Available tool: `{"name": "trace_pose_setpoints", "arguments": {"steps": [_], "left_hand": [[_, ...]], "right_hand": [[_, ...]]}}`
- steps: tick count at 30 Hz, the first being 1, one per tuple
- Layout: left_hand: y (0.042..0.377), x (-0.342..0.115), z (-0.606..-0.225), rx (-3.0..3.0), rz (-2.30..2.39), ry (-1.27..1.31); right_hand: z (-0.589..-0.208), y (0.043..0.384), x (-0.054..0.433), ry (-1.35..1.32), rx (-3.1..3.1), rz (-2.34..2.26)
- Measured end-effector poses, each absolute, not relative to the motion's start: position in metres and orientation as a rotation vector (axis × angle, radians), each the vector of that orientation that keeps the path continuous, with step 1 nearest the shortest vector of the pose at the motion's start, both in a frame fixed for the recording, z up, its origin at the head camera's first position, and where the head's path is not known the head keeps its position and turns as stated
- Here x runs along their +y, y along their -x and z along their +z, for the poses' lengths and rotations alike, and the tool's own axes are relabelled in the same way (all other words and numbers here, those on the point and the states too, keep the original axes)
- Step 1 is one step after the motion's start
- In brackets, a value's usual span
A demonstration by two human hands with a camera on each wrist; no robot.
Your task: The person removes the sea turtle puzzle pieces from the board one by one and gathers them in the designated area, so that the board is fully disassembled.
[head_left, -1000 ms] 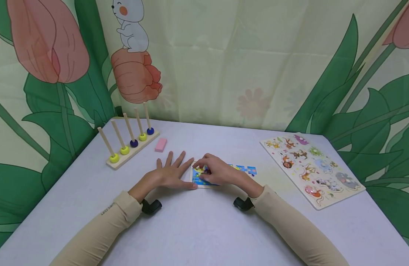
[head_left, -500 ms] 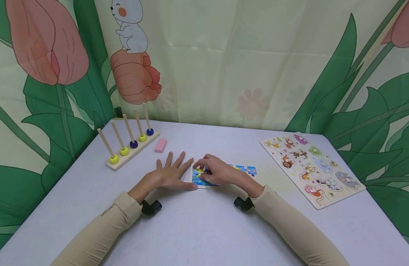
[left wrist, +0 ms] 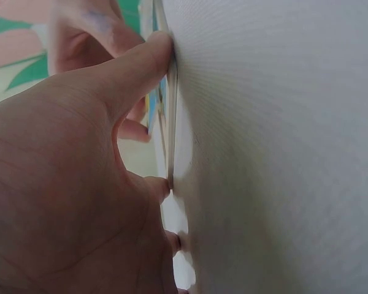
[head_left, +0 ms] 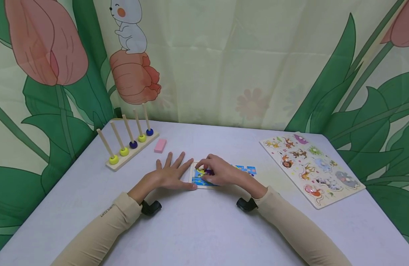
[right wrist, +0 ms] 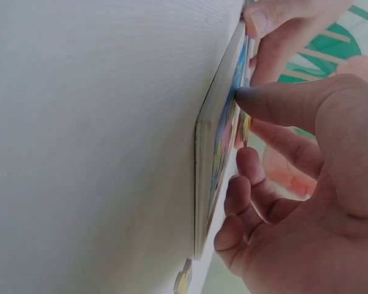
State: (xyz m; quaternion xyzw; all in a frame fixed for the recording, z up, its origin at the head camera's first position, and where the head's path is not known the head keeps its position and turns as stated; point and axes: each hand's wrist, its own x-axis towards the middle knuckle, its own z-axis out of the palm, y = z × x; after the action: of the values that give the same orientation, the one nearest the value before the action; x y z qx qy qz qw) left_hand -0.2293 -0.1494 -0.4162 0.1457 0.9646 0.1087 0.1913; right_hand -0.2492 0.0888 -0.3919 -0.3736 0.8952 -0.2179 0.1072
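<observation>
A small jigsaw puzzle board [head_left: 208,187] with a pale rim and a bright blue picture lies on the table between both hands. My left hand [head_left: 169,175] is spread flat at its left side, with the thumb touching the lower left corner and the index finger near the upper one. Over the picture, my right hand [head_left: 221,171] bends thumb and index finger toward each other. In the right wrist view, a yellow puzzle piece [right wrist: 246,130] stands slightly raised at the index finger, and the thumb touches the blue surface. The right hand hides the board's right part.
Several loose blue puzzle pieces [head_left: 251,170] lie right of the board. A peg rack [head_left: 128,151] with yellow and dark blue beads stands at the left, beside a pink block [head_left: 160,145]. An animal puzzle board [head_left: 312,170] lies at the right. A printed curtain [head_left: 224,74] hangs behind.
My right hand has shifted slightly to the right, and more of the picture shows between its fingers. The left hand stays in place.
</observation>
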Motion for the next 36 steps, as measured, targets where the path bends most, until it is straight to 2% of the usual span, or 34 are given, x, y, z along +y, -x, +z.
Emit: {"name": "trace_pose_setpoints", "arguments": {"steps": [36], "left_hand": [[0.229, -0.149, -0.418, 2.715, 0.348, -0.413]], "right_hand": [[-0.394, 0.228, 0.167, 0.940, 2.693, -0.665]]}}
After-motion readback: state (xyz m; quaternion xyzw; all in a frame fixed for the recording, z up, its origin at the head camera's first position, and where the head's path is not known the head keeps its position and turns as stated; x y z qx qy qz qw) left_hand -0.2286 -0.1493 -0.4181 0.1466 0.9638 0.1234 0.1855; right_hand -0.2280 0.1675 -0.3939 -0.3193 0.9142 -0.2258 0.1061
